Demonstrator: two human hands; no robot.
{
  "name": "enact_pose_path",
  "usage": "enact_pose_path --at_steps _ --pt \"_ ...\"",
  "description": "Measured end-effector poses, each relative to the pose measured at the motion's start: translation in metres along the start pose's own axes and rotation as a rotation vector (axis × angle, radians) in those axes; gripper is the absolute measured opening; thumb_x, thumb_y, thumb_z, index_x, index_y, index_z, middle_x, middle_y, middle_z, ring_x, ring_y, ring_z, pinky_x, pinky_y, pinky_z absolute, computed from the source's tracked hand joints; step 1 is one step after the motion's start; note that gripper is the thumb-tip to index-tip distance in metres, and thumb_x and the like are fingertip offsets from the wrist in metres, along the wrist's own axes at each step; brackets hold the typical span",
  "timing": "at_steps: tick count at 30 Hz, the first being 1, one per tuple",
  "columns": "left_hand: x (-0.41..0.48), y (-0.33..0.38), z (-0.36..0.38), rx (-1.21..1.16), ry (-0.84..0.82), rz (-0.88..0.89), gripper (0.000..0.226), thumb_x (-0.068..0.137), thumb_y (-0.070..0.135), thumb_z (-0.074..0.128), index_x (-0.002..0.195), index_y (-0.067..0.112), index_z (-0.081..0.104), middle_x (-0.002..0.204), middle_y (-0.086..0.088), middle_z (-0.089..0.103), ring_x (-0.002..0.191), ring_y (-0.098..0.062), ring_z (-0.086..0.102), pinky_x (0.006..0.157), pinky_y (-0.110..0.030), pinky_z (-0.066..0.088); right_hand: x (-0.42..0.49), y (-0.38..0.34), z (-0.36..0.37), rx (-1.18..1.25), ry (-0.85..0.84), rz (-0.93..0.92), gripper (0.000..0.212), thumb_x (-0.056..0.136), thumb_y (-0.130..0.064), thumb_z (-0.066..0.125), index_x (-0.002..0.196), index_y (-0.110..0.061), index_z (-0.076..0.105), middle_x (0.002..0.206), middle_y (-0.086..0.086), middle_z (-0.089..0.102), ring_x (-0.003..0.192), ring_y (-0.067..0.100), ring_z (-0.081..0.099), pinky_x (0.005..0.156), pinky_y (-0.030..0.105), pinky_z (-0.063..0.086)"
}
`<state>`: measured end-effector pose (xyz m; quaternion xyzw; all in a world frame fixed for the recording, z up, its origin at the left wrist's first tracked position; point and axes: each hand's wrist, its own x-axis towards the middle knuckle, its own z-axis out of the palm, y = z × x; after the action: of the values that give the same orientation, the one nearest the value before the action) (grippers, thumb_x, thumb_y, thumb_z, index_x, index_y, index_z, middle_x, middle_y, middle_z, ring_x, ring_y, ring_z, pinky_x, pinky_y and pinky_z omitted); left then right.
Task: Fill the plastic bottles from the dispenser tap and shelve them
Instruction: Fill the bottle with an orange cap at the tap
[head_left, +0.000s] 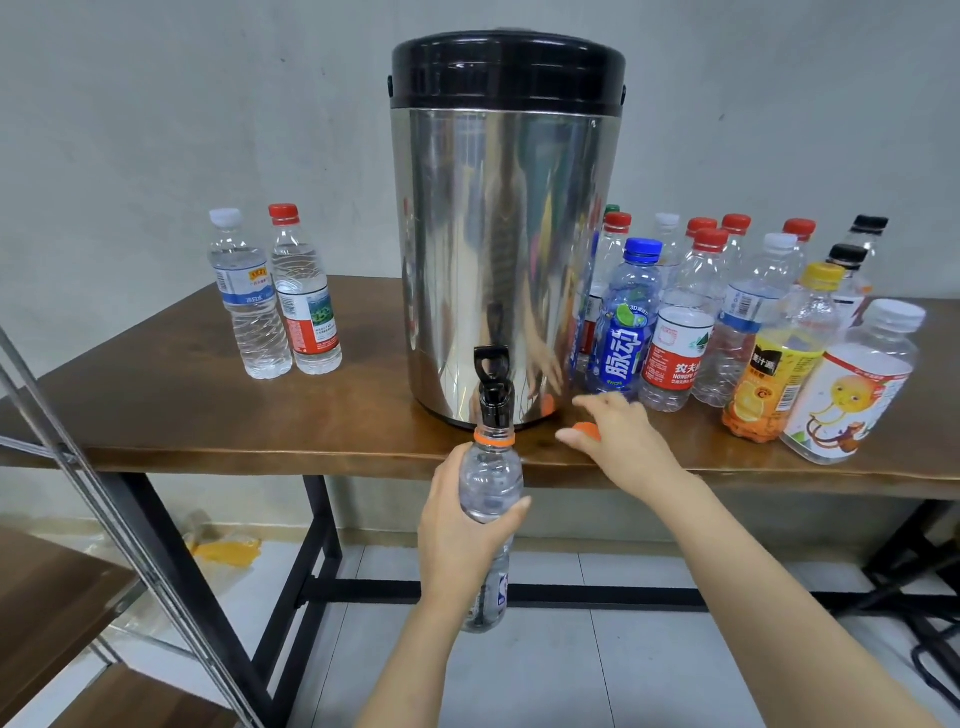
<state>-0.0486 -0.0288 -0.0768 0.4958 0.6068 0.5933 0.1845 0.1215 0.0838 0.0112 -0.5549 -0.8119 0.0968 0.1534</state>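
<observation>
Grey wall backs a brown wooden surface (208, 410) carrying a steel dispenser (504, 234). Its black tap (492, 387) overhangs the front edge. The left hand (462, 540) is wrapped around a clear bottle (491, 499), mouth directly under the spout. The right hand (618, 431) rests over an orange cap (586, 429) on the surface, fingers loosely spread; whether it pinches the cap cannot be determined. Risk: the bottle hangs unsupported below the edge, so any tilt or drop in grip misaligns the mouth and spills water onto the floor. Crowded empty bottles (691, 322) stand near the right hand and may topple if brushed.
</observation>
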Motion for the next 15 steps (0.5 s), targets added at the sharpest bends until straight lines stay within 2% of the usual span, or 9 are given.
enact_pose_path --at_steps 3,6,8,12,13,15 --pt "-0.002 -0.006 0.000 0.011 -0.019 -0.021 0.076 0.069 0.033 0.089 0.133 0.041 0.048 0.127 0.024 0.057 0.117 0.004 0.054 0.092 -0.013 0.043 0.000 0.007 0.007 -0.141 -0.134 -0.049 0.061 0.095 -0.056 0.048 0.149 -0.030 0.037 0.151 0.004 0.035 0.133 0.030 0.032 0.107 0.043 0.035" --pt "-0.010 -0.013 -0.002 0.041 -0.042 -0.032 0.088 0.067 0.036 0.091 0.138 0.044 0.041 0.136 0.030 0.047 0.123 0.015 0.045 0.094 -0.006 0.035 -0.001 0.008 0.010 -0.116 -0.158 -0.097 0.053 0.098 -0.042 0.053 0.148 -0.030 0.040 0.147 0.001 0.039 0.128 0.024 0.033 0.104 0.038 0.037" --pt "-0.017 -0.014 -0.006 0.067 -0.059 -0.006 0.084 0.066 0.035 0.091 0.130 0.052 0.040 0.133 0.031 0.045 0.120 0.019 0.042 0.090 -0.004 0.036 -0.003 0.009 0.010 -0.080 -0.167 -0.132 0.048 0.099 -0.031 0.056 0.145 -0.030 0.045 0.141 0.001 0.043 0.123 0.021 0.035 0.101 0.036 0.039" --pt "-0.033 -0.010 -0.018 0.027 -0.037 -0.010 0.078 0.064 0.024 0.093 0.121 0.054 0.048 0.117 0.033 0.054 0.110 0.013 0.054 0.084 -0.007 0.045 -0.017 0.006 -0.003 0.029 -0.144 -0.159 0.049 0.095 -0.023 0.062 0.142 -0.028 0.048 0.136 0.000 0.050 0.122 0.021 0.041 0.101 0.035 0.039" --pt "-0.036 -0.009 -0.022 0.006 -0.030 -0.014 0.079 0.063 0.020 0.093 0.120 0.052 0.050 0.116 0.033 0.056 0.109 0.010 0.056 0.084 -0.007 0.046 -0.023 0.001 -0.010 0.111 -0.110 -0.174 0.051 0.093 -0.022 0.065 0.141 -0.027 0.048 0.134 -0.001 0.052 0.121 0.020 0.044 0.100 0.031 0.040" --pt "-0.037 -0.004 -0.030 -0.031 -0.033 -0.018 0.080 0.062 0.015 0.093 0.123 0.047 0.054 0.118 0.029 0.061 0.111 0.005 0.059 0.087 -0.011 0.048 -0.036 -0.013 -0.027 0.299 -0.031 -0.251 0.049 0.090 -0.018 0.069 0.135 -0.025 0.054 0.120 -0.007 0.056 0.107 0.015 0.053 0.088 0.014 0.042"
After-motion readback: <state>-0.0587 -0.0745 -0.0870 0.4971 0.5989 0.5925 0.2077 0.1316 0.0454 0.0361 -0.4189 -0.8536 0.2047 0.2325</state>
